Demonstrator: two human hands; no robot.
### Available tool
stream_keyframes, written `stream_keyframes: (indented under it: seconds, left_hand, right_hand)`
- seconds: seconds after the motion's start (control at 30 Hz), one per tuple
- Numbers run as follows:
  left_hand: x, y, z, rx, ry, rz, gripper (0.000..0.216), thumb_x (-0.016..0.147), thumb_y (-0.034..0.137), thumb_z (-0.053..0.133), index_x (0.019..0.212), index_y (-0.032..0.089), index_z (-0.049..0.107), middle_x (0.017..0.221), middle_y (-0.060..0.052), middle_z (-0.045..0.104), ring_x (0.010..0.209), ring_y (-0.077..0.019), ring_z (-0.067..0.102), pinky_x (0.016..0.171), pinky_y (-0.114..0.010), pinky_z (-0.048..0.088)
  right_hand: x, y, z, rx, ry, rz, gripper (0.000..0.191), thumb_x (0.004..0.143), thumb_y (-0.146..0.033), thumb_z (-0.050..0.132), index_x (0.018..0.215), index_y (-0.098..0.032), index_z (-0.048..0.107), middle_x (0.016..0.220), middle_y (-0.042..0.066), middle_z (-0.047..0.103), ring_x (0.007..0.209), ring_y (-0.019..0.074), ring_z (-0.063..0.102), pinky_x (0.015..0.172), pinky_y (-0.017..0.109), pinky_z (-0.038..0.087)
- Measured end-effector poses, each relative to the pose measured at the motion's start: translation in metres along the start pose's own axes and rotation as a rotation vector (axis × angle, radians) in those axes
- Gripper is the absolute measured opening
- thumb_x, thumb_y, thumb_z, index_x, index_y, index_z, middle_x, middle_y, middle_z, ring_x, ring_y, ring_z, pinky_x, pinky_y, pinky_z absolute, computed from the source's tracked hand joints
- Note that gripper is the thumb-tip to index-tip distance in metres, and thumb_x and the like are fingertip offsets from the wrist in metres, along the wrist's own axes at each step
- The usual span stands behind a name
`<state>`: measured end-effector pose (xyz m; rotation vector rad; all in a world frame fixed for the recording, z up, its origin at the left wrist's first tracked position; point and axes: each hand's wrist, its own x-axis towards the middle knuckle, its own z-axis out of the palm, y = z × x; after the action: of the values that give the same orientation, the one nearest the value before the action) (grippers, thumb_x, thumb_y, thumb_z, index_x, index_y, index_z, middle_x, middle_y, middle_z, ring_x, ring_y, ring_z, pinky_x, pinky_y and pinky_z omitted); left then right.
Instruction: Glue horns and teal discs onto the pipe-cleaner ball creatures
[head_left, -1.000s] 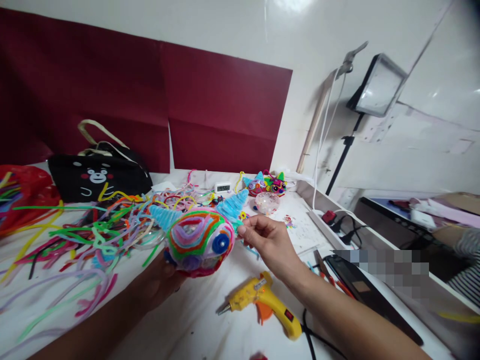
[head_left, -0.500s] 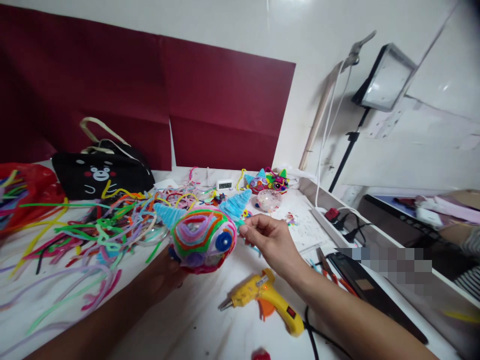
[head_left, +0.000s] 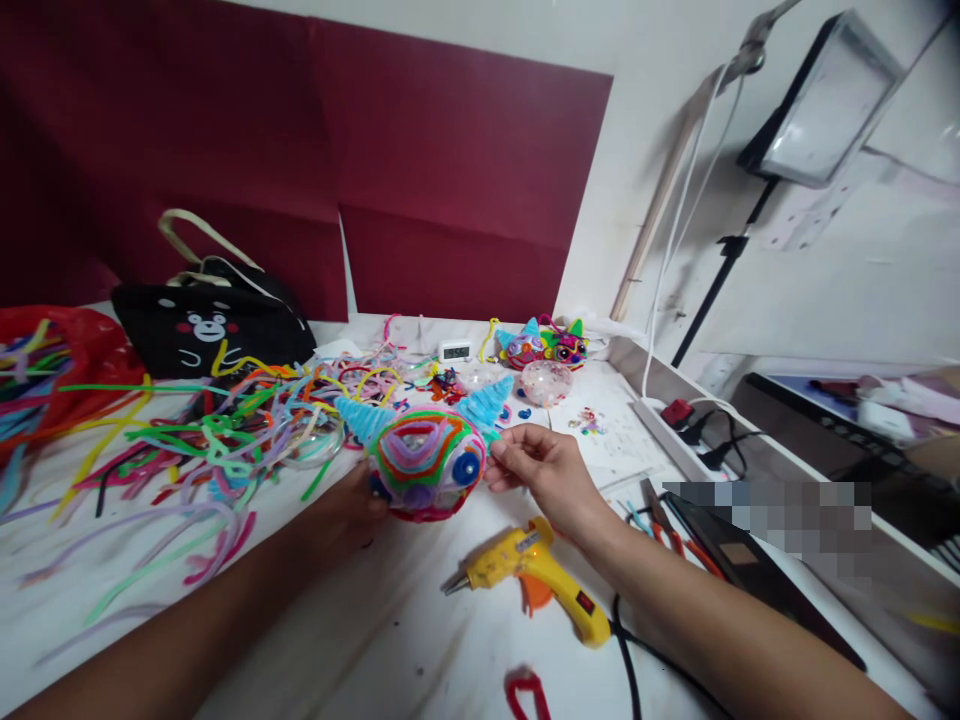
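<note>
My left hand point(head_left: 358, 508) grips a round animal-head ornament point(head_left: 426, 462) from its left and lower side, the fingers partly hidden behind it. Coloured pipe cleaners in curved bands cover the ornament, with two pointed blue ears on top and a blue button at its right. At its right side my right hand point(head_left: 536, 470) pinches a small teal fuzzy piece point(head_left: 493, 440) between thumb and fingers; whether that piece is fixed to the ornament I cannot tell. Below both hands a yellow glue gun point(head_left: 532, 575) lies on the table, nozzle pointing left.
Loose pipe cleaners point(head_left: 225, 430) heap at the left, before a black bag point(head_left: 214, 335). At the back stand a small digital timer point(head_left: 454, 351), finished-looking ornaments point(head_left: 544, 345) and a clear ball point(head_left: 546, 382). Pliers point(head_left: 667, 530) and a power strip point(head_left: 694, 440) are at right.
The view has shifted, so the table's back edge sits higher and a red loop shows more fully at the bottom. Both hands keep hold at the ornament, which appears slightly farther right.
</note>
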<state>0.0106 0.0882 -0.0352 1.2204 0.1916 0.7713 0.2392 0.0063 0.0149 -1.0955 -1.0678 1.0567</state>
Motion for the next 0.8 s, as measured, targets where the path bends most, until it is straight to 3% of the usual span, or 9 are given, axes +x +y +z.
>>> stream_keyframes:
  seconds: [0.13, 0.43, 0.6, 0.8]
  left_hand:
    - [0.0, -0.001, -0.002, 0.007, 0.053, -0.138, 0.064, 0.069, 0.031, 0.078, 0.129, 0.019, 0.057, 0.125, -0.007, 0.066, 0.118, -0.029, 0.059, 0.1, -0.036, 0.046]
    - [0.01, -0.001, 0.009, 0.091, 0.075, -0.177, 0.074, 0.066, 0.037, 0.08, 0.132, 0.018, 0.053, 0.136, -0.015, 0.058, 0.128, -0.037, 0.05, 0.108, -0.048, 0.037]
    - [0.01, 0.002, 0.011, 0.099, 0.07, -0.217, 0.067, 0.069, 0.025, 0.079, 0.131, 0.02, 0.054, 0.138, -0.012, 0.057, 0.13, -0.0346, 0.048, 0.109, -0.044, 0.038]
    - [0.007, -0.001, 0.006, 0.13, 0.179, -0.274, 0.058, 0.066, 0.016, 0.08, 0.12, 0.022, 0.061, 0.138, -0.008, 0.058, 0.13, -0.0323, 0.049, 0.103, -0.038, 0.046]
  right_hand:
    - [0.001, 0.008, -0.004, 0.023, 0.02, 0.039, 0.045, 0.06, -0.056, 0.081, 0.071, -0.017, 0.063, 0.06, 0.001, 0.067, 0.056, 0.0153, 0.066, 0.057, 0.03, 0.057]
    - [0.003, 0.017, -0.013, 0.038, 0.05, 0.085, 0.046, 0.056, -0.055, 0.083, 0.069, -0.016, 0.062, 0.059, 0.001, 0.067, 0.056, 0.0152, 0.067, 0.058, 0.028, 0.057]
    - [0.005, 0.022, -0.018, 0.021, 0.057, 0.115, 0.044, 0.055, -0.053, 0.085, 0.068, -0.016, 0.062, 0.058, 0.002, 0.068, 0.055, 0.0152, 0.067, 0.056, 0.027, 0.057]
    - [0.009, 0.028, -0.021, 0.003, 0.054, 0.141, 0.044, 0.055, -0.052, 0.085, 0.065, -0.017, 0.061, 0.057, 0.002, 0.068, 0.054, 0.0151, 0.066, 0.055, 0.026, 0.057]
